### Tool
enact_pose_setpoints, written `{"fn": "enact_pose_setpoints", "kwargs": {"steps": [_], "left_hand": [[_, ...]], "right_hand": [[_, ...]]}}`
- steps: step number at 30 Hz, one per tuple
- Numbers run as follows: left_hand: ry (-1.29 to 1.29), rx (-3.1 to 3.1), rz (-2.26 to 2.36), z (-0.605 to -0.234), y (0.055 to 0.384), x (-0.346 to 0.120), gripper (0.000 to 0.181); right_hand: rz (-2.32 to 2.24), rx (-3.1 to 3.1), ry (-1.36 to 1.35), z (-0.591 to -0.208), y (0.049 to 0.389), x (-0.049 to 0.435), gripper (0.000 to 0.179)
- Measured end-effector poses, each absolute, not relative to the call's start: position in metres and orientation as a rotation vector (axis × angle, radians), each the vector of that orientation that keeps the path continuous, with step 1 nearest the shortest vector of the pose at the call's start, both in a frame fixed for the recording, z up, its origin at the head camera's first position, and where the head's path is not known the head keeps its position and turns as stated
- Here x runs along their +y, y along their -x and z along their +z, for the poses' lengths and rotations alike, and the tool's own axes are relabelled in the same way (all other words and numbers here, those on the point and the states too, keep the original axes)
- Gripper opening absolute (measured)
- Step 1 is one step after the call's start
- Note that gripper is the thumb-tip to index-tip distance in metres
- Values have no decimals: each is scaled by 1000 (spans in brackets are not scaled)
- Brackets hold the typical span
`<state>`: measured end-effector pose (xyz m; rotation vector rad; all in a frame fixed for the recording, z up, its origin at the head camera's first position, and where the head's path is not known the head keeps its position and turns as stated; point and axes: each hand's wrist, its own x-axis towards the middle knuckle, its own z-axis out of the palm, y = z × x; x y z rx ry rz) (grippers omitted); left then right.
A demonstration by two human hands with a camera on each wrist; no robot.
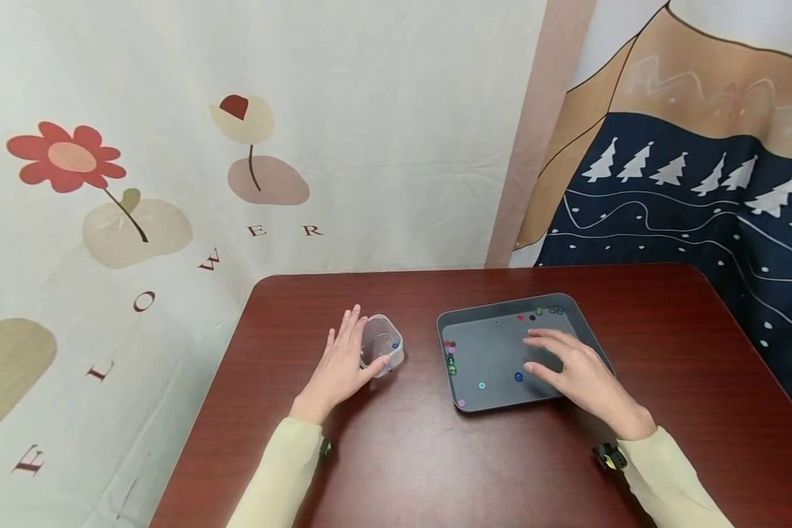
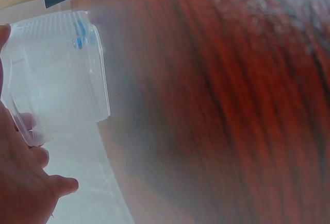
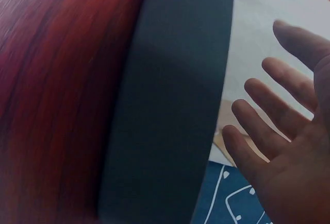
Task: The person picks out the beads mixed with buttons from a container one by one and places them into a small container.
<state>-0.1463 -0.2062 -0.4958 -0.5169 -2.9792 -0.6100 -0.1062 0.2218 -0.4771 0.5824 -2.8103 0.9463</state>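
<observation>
A clear plastic container (image 1: 383,339) stands at the left of the table, with a small blue bead (image 1: 395,345) inside. My left hand (image 1: 335,369) holds it from the left, thumb at its near side and fingers along the far-left side; the left wrist view shows the container's wall (image 2: 56,80) against the hand. Over the right part of a grey tray (image 1: 495,397) hovers my right hand (image 1: 577,370), fingers spread and loosely bent, nothing visible between them. A dark blue bead (image 1: 518,377) lies on the tray just left of its thumb.
Several small coloured beads lie along the tray's left side and far right corner, among them green beads (image 1: 452,369) and a red bead (image 1: 520,317). A turquoise bead (image 1: 482,385) is near the front. Printed curtains (image 1: 402,147) hang behind the brown table (image 1: 422,469).
</observation>
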Motion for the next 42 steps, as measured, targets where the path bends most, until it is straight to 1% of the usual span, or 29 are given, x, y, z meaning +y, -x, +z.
{"fn": "enact_pose_setpoints", "kwargs": {"steps": [5, 18, 42], "left_hand": [[516, -2992, -598, -496, 147, -206, 90], [518, -3007, -525, -495, 144, -209, 99], [523, -3001, -547, -498, 146, -208, 95]], "right_hand": [[963, -2885, -594, -481, 107, 225, 53], [972, -2906, -628, -488, 110, 226, 52], [948, -2951, -714, -497, 115, 221, 47]]}}
